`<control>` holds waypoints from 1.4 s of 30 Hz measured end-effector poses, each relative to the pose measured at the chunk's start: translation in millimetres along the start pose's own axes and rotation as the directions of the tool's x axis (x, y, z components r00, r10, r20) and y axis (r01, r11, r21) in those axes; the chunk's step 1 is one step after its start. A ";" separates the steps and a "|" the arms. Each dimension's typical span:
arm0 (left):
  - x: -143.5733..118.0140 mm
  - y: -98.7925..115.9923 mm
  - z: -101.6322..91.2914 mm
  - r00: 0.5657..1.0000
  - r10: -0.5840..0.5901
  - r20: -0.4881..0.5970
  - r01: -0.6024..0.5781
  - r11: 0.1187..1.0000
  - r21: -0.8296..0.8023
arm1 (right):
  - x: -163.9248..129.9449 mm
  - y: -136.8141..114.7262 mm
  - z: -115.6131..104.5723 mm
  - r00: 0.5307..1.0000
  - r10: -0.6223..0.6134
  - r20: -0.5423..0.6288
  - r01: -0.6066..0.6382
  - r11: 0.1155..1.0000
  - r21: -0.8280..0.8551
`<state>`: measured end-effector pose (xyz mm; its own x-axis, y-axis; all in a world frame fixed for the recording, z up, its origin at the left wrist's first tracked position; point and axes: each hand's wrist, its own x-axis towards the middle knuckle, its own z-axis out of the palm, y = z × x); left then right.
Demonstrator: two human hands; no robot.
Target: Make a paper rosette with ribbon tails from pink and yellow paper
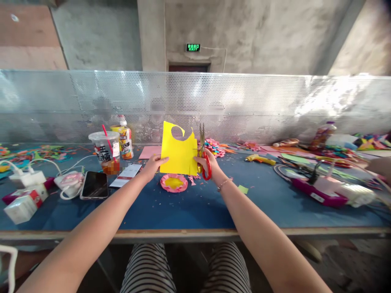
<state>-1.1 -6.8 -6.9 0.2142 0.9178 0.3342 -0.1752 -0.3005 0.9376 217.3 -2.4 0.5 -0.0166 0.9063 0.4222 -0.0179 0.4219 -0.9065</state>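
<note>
A yellow sheet of paper [178, 154] is held upright in front of me, with a round piece cut out near its top and slits along its right edge. My left hand [152, 166] pinches its lower left side. At the right edge, my right hand [210, 163] grips the paper and also carries red-handled scissors [208, 169], their blades pointing up. Just below the sheet, a pink paper ring with a yellow centre [174, 183] lies on the blue table [180, 213]. Small pink scraps [193, 179] lie beside it.
To the left are a drink cup [105, 150], a bottle [126, 140], phones [94, 185] and chargers [27, 199]. A yellow glue gun [260, 159] and a purple power strip [317, 193] lie right. A perforated metal screen [259, 106] stands behind.
</note>
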 end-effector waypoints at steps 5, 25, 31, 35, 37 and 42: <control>2.6 1.4 -3.2 0.986 -0.023 -0.166 0.009 0.996 -0.083 | -10.7 -4.6 6.9 0.988 0.041 0.151 -0.040 0.999 -0.011; 2.2 -0.2 3.7 0.952 -0.024 -0.305 -0.056 0.967 -0.249 | -0.9 4.1 0.9 0.977 0.017 0.215 0.017 0.988 -0.153; 0.9 -1.9 9.9 0.927 -0.071 -0.368 -0.031 0.964 -0.265 | -3.0 -0.3 2.0 0.978 0.014 0.210 0.029 0.980 -0.197; 5.6 -8.4 9.9 0.921 -0.066 -0.385 -0.036 0.967 -0.252 | -3.7 -4.1 -1.6 0.972 0.066 0.224 -0.014 0.974 -0.228; 9.7 -9.1 5.8 0.904 -0.067 -0.422 -0.047 0.966 -0.253 | -3.9 -5.6 -6.1 0.957 0.102 0.271 -0.037 0.971 -0.235; 19.8 -4.2 -22.2 0.824 0.038 -0.566 -0.210 0.947 -0.242 | -0.1 -0.7 -18.0 0.931 0.220 0.291 -0.131 0.946 -0.296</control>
<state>-17.5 18.4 -6.3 -0.3739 0.8913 0.2565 -0.4436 -0.4147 0.7945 235.4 -2.5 0.9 -0.3101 0.9302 0.1963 0.2810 0.2870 -0.9158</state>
